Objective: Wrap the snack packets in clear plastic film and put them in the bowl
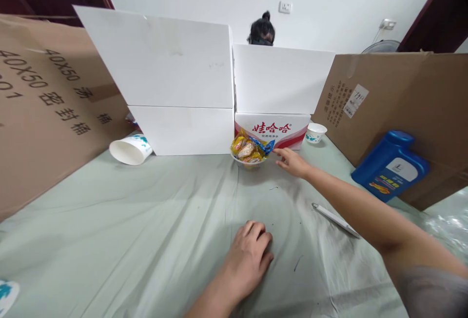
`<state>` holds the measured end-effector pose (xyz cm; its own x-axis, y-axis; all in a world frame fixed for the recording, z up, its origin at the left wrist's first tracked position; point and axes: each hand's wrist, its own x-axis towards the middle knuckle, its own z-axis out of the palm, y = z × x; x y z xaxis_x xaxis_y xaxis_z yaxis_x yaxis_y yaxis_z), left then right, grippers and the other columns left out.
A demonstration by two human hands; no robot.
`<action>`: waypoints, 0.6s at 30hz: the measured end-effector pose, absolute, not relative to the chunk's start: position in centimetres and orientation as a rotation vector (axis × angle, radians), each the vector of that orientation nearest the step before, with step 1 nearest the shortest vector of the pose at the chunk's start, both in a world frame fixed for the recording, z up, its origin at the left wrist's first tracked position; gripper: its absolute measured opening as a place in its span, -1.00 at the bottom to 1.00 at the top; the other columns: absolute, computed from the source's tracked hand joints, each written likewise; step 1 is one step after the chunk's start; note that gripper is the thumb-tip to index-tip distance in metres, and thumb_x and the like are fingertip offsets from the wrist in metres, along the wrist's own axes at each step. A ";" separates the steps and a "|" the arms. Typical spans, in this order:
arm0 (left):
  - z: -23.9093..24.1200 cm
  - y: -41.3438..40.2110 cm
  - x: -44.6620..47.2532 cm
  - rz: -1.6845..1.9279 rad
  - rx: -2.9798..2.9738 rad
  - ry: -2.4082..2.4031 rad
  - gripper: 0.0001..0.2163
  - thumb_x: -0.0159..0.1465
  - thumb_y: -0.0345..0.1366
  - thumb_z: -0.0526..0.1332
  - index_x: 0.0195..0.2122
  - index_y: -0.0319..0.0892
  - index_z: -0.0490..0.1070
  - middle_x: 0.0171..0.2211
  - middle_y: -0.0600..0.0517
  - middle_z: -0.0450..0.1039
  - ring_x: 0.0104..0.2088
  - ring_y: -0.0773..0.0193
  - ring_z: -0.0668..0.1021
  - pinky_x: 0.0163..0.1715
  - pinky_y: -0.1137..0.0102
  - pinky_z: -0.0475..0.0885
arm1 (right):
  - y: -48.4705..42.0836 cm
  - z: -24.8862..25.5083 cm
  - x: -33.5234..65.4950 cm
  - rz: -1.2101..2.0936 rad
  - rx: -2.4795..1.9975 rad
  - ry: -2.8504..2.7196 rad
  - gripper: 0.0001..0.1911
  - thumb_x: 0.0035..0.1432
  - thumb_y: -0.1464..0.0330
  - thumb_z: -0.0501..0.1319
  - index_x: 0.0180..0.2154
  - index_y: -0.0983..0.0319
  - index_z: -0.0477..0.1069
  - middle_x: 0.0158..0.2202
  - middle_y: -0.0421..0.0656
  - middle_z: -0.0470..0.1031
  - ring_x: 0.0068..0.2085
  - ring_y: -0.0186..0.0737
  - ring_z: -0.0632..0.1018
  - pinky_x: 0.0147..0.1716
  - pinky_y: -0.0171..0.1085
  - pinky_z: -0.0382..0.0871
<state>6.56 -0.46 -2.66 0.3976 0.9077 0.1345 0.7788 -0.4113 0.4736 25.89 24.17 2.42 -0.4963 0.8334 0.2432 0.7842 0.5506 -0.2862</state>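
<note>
Right hand (292, 162) reaches open-fingered to the bowl of wrapped snacks (250, 152) just in front of the red-lettered carton (292, 130), fingertips at a blue packet (268, 146), grasping nothing. Left hand (248, 255) rests relaxed, empty, on green cloth (146, 210) well before that carton.

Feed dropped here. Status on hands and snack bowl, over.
Left hand flat on cloth, empty. Right hand open, fingertips by snack bowl, contact unclear. Nothing between; pen off right.
</note>
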 end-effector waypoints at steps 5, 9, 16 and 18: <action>-2.6 -0.4 6.5 0.530 2.303 1.458 -0.81 0.19 -0.43 0.23 -0.16 -0.12 0.40 -0.12 -0.01 0.37 -0.05 0.09 0.36 -0.05 0.18 0.36 | 23.7 1.4 22.5 0.244 -1.268 -2.389 -0.57 0.24 0.34 0.15 0.14 0.21 0.26 -0.09 -0.09 0.49 -0.21 -0.27 0.52 -0.16 -0.29 0.37; -2.4 -0.3 6.5 0.523 2.283 1.471 -0.83 0.19 -0.43 0.24 -0.18 -0.13 0.40 -0.13 -0.01 0.37 -0.05 0.10 0.36 -0.04 0.19 0.35 | 23.4 0.6 21.7 0.233 -1.336 -2.357 -0.63 0.24 0.32 0.17 0.07 0.22 0.30 -0.07 -0.07 0.50 -0.20 -0.23 0.52 -0.18 -0.29 0.34; -1.8 -0.4 6.3 0.505 2.258 1.434 -0.82 0.19 -0.46 0.23 -0.19 -0.15 0.40 -0.11 -0.02 0.36 -0.04 0.11 0.36 -0.02 0.20 0.34 | 23.2 1.4 24.2 0.142 -1.519 -2.340 -0.75 0.26 0.25 0.13 -0.05 0.15 0.39 -0.10 -0.12 0.56 -0.14 -0.15 0.53 -0.22 -0.29 0.30; -1.9 -0.5 6.2 0.505 2.251 1.431 -0.82 0.19 -0.49 0.21 -0.19 -0.15 0.40 -0.10 -0.02 0.36 -0.03 0.11 0.36 -0.02 0.19 0.35 | 23.1 1.6 27.1 0.111 -1.592 -2.322 -0.75 0.26 0.25 0.12 -0.05 0.14 0.39 -0.08 -0.13 0.56 -0.13 -0.14 0.53 -0.22 -0.29 0.29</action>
<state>6.24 -0.46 -1.85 0.4030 0.9120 0.0766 0.7579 -0.3795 0.5307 27.08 23.11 1.62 -0.3260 0.9196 0.2194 0.8946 0.3751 -0.2431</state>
